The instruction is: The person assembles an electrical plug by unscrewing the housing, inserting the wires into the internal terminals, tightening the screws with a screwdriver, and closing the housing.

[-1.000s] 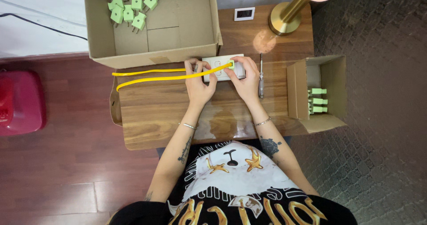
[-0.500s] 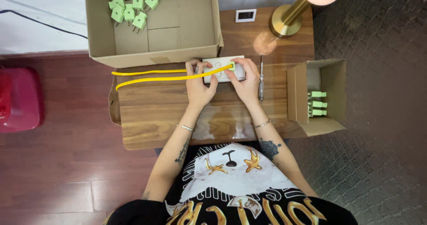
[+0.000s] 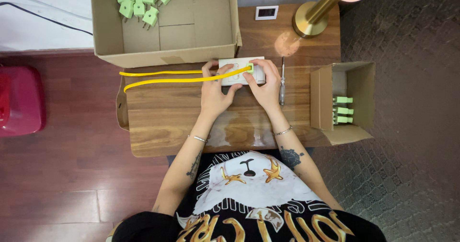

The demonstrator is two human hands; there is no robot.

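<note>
A white rectangular socket strip (image 3: 241, 70) lay on the wooden surface (image 3: 191, 112), a pale green plug (image 3: 249, 68) seated in it. The left hand (image 3: 216, 90) gripped the strip to steady it; the right hand (image 3: 263, 81) pinched the plug's yellow cable (image 3: 182, 79).

Wooden table (image 3: 158, 127), brass lamp (image 3: 314, 17), dark wood floor (image 3: 62, 175), grey carpet (image 3: 412, 151)

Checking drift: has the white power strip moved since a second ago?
No. The power strip sits at the same spot by the big box's front corner, screwdriver alongside, as before.
</note>
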